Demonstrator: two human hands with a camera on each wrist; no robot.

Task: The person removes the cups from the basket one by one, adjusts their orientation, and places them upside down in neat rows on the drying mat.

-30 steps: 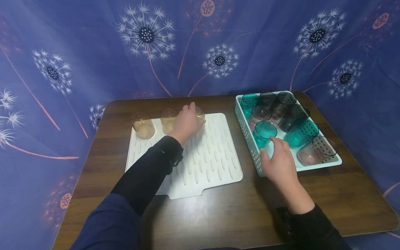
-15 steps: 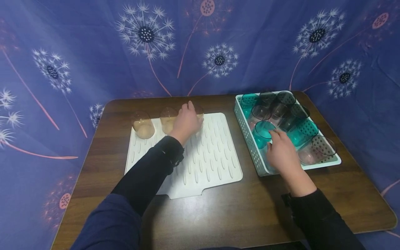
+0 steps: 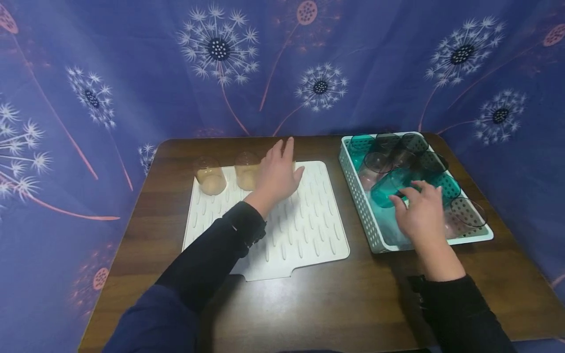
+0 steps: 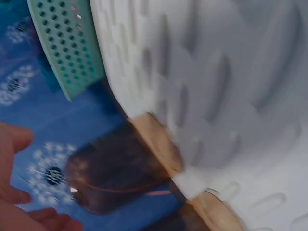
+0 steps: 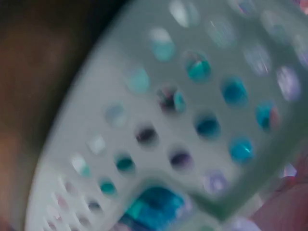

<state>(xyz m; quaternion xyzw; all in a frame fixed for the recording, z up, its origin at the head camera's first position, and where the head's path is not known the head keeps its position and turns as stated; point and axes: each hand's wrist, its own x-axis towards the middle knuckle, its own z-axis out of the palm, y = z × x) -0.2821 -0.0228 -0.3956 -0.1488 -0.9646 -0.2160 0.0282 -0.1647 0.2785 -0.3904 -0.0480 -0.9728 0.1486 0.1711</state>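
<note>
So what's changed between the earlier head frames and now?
The left hand has opened and let go of the rightmost amber glass. The right hand appears to have taken hold of a teal glass near its rim, tipping it rightward in the head view. The basket, mat and other two amber glasses stayed put.

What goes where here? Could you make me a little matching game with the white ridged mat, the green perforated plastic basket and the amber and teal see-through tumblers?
Things:
1. White ridged mat
2. Green perforated plastic basket
3. Amber see-through tumblers
4. Teal see-through tumbler at the right hand

Places and states:
A. Holding several tumblers
B. Tilted, inside the basket
C. Flat on the brown wood-grain table, left of the basket
D. In a row along the mat's far edge

Pairs: 1-C, 2-A, 3-D, 4-B
</note>
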